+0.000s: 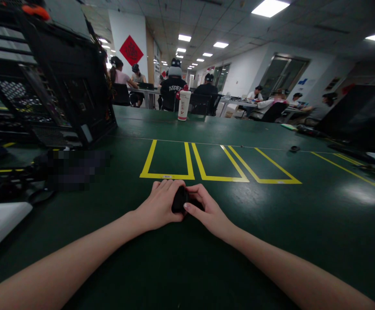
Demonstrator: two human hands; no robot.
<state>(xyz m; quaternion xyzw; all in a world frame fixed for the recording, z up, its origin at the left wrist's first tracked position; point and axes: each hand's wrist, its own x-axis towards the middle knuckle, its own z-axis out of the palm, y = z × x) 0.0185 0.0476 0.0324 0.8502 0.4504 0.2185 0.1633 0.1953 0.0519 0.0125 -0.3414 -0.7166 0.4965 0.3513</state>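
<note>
A dark green smooth tabletop (126, 271) spreads out on both sides of the forearms; its far edge runs behind the cream-coloured tumbler with red lid and base (183, 105), and its near edge lies out of view. A thin pale line crosses the surface at the far ends of three yellow tape outlines (167, 176), whose near strips lie just beyond the hands.

Low over the tabletop, the left hand (161, 202) wraps a small black rounded object (179, 200) from the left, and the right hand (210, 213) closes thumb and curled fingers on its right side.

A tall black metal computer case (74, 90) blocks the left far part of the table. Nearer stand black tangled gear (13, 181) and a white flat-sided block (1, 224), cut off by the frame. A small black ring-like item (294, 149) lies well to the right.

The fingers cover most of the held object, so its kind is unclear. Pixelation hides a patch beside the gear; the dark clutter (358, 116) at far right is hard to read.
</note>
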